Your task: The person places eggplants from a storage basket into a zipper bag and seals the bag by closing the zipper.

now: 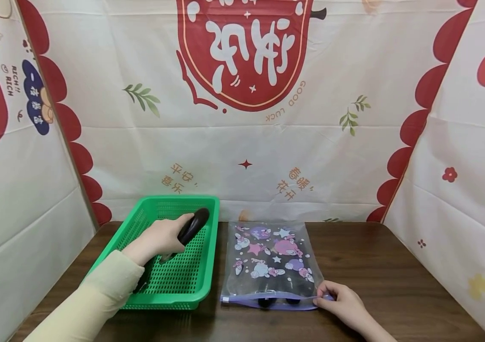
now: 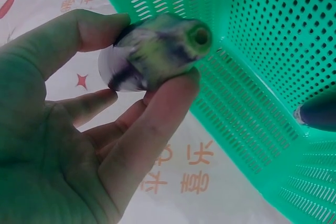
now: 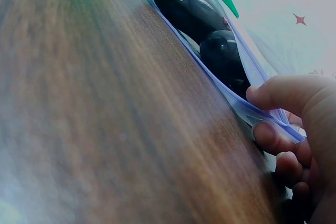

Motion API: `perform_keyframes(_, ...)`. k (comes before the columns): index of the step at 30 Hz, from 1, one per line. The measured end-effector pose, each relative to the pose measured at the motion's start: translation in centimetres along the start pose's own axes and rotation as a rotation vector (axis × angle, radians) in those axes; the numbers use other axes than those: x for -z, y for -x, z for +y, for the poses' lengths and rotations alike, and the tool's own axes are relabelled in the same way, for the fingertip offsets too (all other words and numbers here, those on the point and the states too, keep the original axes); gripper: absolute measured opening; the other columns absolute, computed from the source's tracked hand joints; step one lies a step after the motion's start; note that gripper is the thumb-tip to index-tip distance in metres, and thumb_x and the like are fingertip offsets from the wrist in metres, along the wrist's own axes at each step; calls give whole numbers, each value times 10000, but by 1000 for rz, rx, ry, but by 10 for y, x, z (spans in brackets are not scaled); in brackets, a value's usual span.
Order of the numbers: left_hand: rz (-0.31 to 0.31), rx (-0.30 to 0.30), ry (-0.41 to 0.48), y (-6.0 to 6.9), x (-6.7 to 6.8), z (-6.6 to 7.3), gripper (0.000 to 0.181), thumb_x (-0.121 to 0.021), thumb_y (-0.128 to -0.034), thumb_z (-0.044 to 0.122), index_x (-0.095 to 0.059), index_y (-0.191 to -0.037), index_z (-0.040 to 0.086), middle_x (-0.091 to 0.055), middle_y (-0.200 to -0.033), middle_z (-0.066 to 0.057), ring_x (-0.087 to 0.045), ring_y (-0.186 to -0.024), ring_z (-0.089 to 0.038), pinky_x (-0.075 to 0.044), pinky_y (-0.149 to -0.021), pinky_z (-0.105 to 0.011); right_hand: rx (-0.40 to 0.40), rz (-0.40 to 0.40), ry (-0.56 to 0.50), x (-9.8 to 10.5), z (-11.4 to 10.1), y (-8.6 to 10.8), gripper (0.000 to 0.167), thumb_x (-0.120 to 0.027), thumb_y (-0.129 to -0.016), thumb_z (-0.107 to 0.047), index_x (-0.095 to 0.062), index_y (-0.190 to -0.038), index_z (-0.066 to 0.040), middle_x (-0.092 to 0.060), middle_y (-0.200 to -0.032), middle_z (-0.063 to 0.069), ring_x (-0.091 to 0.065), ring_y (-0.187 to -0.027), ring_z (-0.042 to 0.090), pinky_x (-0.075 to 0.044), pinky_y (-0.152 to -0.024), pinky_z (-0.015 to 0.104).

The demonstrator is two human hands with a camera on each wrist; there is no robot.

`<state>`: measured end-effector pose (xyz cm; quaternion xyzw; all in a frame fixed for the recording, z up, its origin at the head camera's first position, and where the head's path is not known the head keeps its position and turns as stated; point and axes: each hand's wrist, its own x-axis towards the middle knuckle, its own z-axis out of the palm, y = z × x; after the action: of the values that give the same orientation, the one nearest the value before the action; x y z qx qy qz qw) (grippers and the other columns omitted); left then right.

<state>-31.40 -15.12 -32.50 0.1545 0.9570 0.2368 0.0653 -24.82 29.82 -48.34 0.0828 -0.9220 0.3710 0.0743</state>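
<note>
My left hand grips a dark purple eggplant above the green basket. In the left wrist view the held eggplant turns its cut, greenish stem end to the camera, with thumb and fingers around it. Another eggplant lies in the basket, mostly hidden by my forearm in the head view. With thumb and fingers my right hand pinches the near right corner of a clear zip bag printed with cartoons. Its purple-edged mouth gapes, and two eggplants show inside in the right wrist view.
Basket and bag stand side by side on a dark brown wooden table, the basket on the left. Patterned white cloth walls in the back and both sides. A white slider sits at the left end of the bag's zip.
</note>
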Motion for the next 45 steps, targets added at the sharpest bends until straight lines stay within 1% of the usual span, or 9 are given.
perform_keyframes(7, -6, 4, 3, 6, 0, 6, 876, -657, -778, -33, -277, -1530, 205, -594, -830, -124, -565, -403, -219, -456, -399, -325, 0, -1, -1, -1, 0, 1, 209, -784, -770, -283, -581, -728, -260, -473, -617, -99, -418, -568, 40, -308, -536, 237)
perform_keyframes(12, 4, -6, -6, 10, 1, 8, 872, -666, -781, -27, -283, -1527, 210, -593, -836, -118, -560, -401, -216, -457, -404, -334, 22, 2, -14, -1, -2, 1, 204, -781, -775, -275, -583, -733, -250, -478, -626, -102, -417, -573, 34, -306, -533, 237)
perform_keyframes(21, 11, -26, -2, 18, 1, 14, 875, -676, -764, -21, -302, -1519, 214, -598, -897, -115, -558, -412, -192, -458, -399, -325, 21, 5, -18, 0, -3, 1, 207, -786, -769, -271, -584, -733, -245, -471, -621, -96, -412, -569, 35, -303, -530, 239)
perform_keyframes(27, 16, -52, -2, 23, 2, 19, 862, -683, -761, -15, -322, -1510, 213, -589, -895, -86, -557, -435, -191, -477, -423, -357, 0, 5, -7, 0, -2, -1, 207, -787, -772, -277, -585, -734, -249, -487, -632, -93, -424, -581, 45, -307, -544, 240)
perform_keyframes(31, 16, -52, 7, 25, 2, 24, 867, -689, -759, -10, -326, -1509, 234, -584, -908, -81, -560, -450, -193, -486, -434, -367, -1, 9, -6, 1, -2, -1, 205, -786, -775, -287, -588, -740, -246, -489, -637, -89, -428, -589, 44, -309, -551, 242)
perform_keyframes(33, 22, -56, -2, 26, 2, 27, 865, -701, -758, -5, -336, -1504, 237, -580, -915, -79, -565, -480, -192, -481, -429, -345, 0, 12, -2, 1, -2, -2, 207, -786, -774, -291, -587, -738, -248, -488, -635, -89, -431, -590, 45, -310, -552, 243)
perform_keyframes(36, 39, -80, -38, 28, 1, 33, 852, -722, -754, 9, -356, -1492, 226, -581, -921, -69, -566, -578, -191, -467, -432, -314, -2, 17, 3, 1, -2, -2, 210, -789, -771, -291, -586, -734, -254, -489, -631, -92, -434, -591, 46, -310, -551, 243)
perform_keyframes(40, 57, -111, -90, 30, -2, 37, 852, -741, -743, 28, -370, -1486, 216, -584, -926, -44, -549, -672, -194, -466, -458, -312, 3, 19, -1, 0, -1, -1, 209, -791, -769, -283, -587, -732, -255, -489, -630, -94, -430, -585, 46, -309, -548, 243)
perform_keyframes(45, 70, -144, -128, 34, -6, 41, 860, -737, -726, 36, -377, -1487, 215, -581, -886, 1, -538, -683, -176, -456, -499, -320, 14, 14, -8, 0, 0, -1, 207, -788, -771, -281, -586, -736, -248, -485, -632, -94, -423, -581, 41, -309, -546, 241)
